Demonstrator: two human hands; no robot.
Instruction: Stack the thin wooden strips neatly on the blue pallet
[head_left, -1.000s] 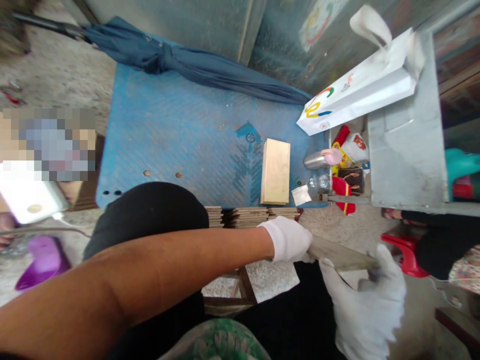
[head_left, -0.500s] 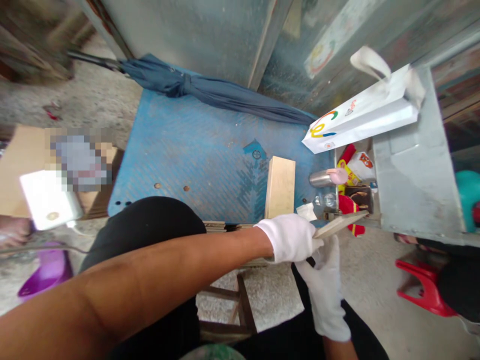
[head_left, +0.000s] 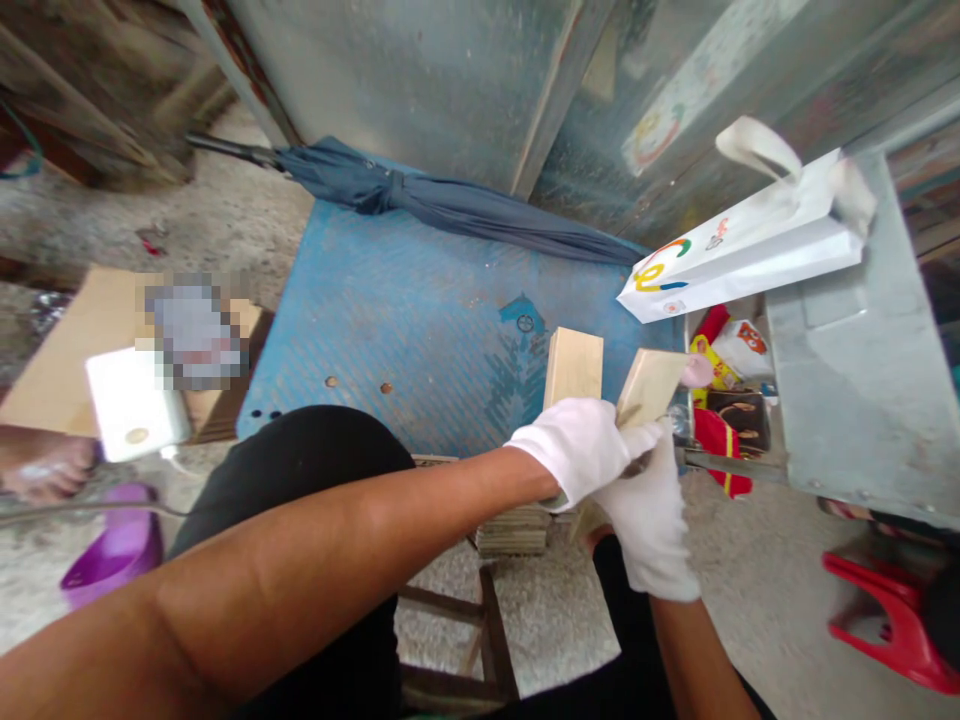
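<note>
You get soft, even daylight here, with no hard shadows; your forearm throws only a faint shade over your dark lap. The white gloves on your left hand and right hand are close to overexposed, as is the white paper bag. Wide-angle distortion bends the edges, the corners smear with motion blur, and a pixelated patch masks part of the left.

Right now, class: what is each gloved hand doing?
Left hand: closed on the wooden board.
Right hand: gripping the same board from below.
</note>
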